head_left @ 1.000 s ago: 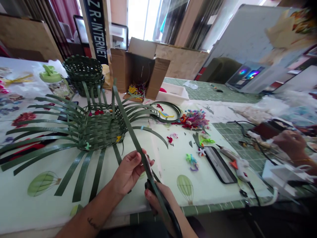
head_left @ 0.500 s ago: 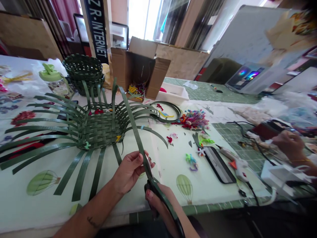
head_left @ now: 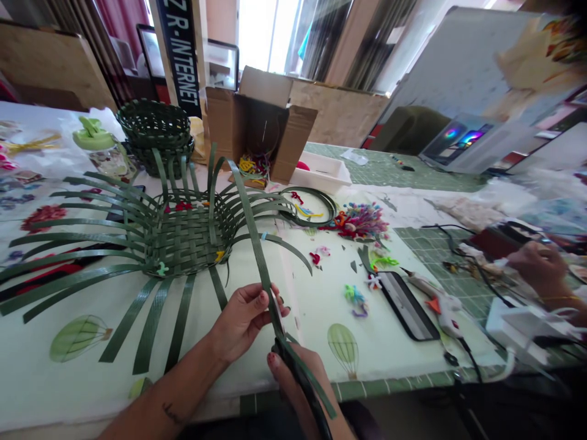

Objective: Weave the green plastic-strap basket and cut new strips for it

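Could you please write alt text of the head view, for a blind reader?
A person's left hand pinches a long green strip; the right hand holds black-handled scissors along it. Beyond them lies a woven green basket with splayed strips.

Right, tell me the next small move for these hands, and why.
Probably ease the scissors a little up the green strip, with the left hand steadying it: the strip lies along the scissors, the left hand pinches it just ahead of them, and the right hand grips their handles.
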`<state>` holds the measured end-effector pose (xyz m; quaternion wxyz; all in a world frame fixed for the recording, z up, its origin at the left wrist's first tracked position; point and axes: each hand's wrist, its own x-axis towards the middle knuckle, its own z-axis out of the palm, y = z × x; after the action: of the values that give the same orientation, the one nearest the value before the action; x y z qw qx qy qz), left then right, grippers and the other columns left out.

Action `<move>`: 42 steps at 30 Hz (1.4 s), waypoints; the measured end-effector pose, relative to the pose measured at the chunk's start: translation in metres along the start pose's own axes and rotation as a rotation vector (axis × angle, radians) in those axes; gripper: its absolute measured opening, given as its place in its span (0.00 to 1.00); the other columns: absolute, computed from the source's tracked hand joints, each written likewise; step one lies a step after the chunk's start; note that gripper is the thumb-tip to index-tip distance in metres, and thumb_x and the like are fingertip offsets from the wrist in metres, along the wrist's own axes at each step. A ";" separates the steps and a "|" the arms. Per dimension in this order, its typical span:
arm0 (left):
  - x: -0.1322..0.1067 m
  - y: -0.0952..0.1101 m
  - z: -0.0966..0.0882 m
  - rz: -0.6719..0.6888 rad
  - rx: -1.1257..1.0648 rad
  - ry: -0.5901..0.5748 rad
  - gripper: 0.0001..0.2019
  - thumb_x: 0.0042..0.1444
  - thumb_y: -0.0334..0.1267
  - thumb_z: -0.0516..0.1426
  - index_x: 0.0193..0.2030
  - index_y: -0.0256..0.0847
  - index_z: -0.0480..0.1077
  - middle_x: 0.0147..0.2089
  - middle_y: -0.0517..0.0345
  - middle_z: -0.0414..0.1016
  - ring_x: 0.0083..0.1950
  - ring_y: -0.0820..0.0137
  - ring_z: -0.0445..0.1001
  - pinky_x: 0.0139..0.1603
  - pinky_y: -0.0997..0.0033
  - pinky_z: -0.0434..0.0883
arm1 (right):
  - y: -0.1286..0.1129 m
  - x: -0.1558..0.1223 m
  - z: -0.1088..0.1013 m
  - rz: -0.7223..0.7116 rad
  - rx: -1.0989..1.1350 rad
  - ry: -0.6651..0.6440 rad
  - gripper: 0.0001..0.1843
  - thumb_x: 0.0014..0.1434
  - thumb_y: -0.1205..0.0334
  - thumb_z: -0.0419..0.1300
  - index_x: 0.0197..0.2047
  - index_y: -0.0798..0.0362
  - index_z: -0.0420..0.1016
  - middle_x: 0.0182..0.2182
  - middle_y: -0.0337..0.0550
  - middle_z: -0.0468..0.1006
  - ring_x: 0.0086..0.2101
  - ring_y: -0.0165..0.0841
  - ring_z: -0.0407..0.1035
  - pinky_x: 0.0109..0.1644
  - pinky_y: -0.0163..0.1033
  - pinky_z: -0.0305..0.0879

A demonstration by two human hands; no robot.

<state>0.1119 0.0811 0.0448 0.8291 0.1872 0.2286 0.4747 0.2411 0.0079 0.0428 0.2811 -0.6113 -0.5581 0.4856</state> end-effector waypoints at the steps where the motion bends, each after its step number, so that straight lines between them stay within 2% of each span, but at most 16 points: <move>1: 0.000 -0.001 -0.001 0.004 0.007 -0.007 0.12 0.47 0.40 0.65 0.35 0.34 0.76 0.29 0.56 0.76 0.33 0.73 0.76 0.39 0.77 0.73 | 0.001 0.000 0.001 0.012 -0.006 0.006 0.28 0.53 0.35 0.50 0.20 0.52 0.51 0.17 0.33 0.48 0.21 0.24 0.45 0.23 0.34 0.40; 8: 0.001 -0.001 0.001 0.031 0.048 -0.036 0.10 0.51 0.38 0.63 0.38 0.34 0.76 0.32 0.54 0.77 0.37 0.71 0.77 0.47 0.72 0.73 | 0.004 -0.002 0.004 0.062 0.105 0.020 0.31 0.49 0.32 0.53 0.19 0.51 0.48 0.16 0.32 0.49 0.20 0.23 0.43 0.22 0.34 0.39; 13: 0.002 0.013 0.000 0.112 0.068 -0.018 0.13 0.50 0.38 0.63 0.43 0.36 0.76 0.34 0.55 0.77 0.37 0.72 0.76 0.44 0.73 0.74 | 0.005 -0.010 -0.001 0.122 0.166 -0.098 0.32 0.47 0.29 0.53 0.18 0.51 0.50 0.13 0.32 0.50 0.17 0.23 0.44 0.20 0.34 0.37; 16: 0.003 0.016 -0.004 0.107 0.104 -0.020 0.12 0.48 0.37 0.65 0.40 0.37 0.77 0.32 0.56 0.77 0.35 0.73 0.76 0.40 0.76 0.74 | 0.007 -0.014 -0.002 0.134 0.187 -0.134 0.33 0.46 0.28 0.53 0.18 0.51 0.50 0.13 0.32 0.50 0.17 0.22 0.44 0.20 0.34 0.36; 24: 0.002 0.006 -0.001 0.025 0.063 -0.025 0.12 0.44 0.38 0.67 0.35 0.36 0.77 0.30 0.56 0.77 0.33 0.72 0.77 0.38 0.76 0.74 | 0.015 -0.011 0.000 0.027 0.145 -0.033 0.32 0.47 0.30 0.53 0.20 0.51 0.50 0.16 0.32 0.49 0.20 0.24 0.44 0.22 0.34 0.39; 28: 0.002 0.004 0.001 0.001 0.042 -0.031 0.12 0.43 0.38 0.67 0.35 0.36 0.77 0.30 0.57 0.76 0.32 0.73 0.77 0.39 0.76 0.74 | 0.018 -0.007 0.001 -0.002 0.108 -0.021 0.29 0.50 0.33 0.52 0.20 0.51 0.52 0.16 0.32 0.51 0.20 0.24 0.46 0.22 0.34 0.40; 34: 0.000 0.001 0.003 -0.014 0.033 -0.063 0.11 0.45 0.38 0.66 0.35 0.35 0.77 0.30 0.57 0.76 0.32 0.72 0.77 0.38 0.75 0.74 | 0.016 -0.001 0.001 -0.049 -0.060 0.038 0.25 0.52 0.41 0.53 0.20 0.51 0.51 0.17 0.34 0.50 0.21 0.25 0.46 0.23 0.34 0.41; 42: -0.002 0.000 0.001 0.002 0.031 -0.074 0.10 0.47 0.38 0.65 0.36 0.36 0.77 0.31 0.57 0.77 0.32 0.73 0.77 0.39 0.75 0.73 | 0.011 -0.003 0.009 -0.017 0.042 0.062 0.23 0.51 0.44 0.53 0.20 0.51 0.50 0.18 0.33 0.50 0.22 0.25 0.45 0.23 0.34 0.41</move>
<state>0.1120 0.0793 0.0458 0.8334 0.2176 0.2049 0.4648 0.2380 0.0011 0.0306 0.3149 -0.6153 -0.5440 0.4756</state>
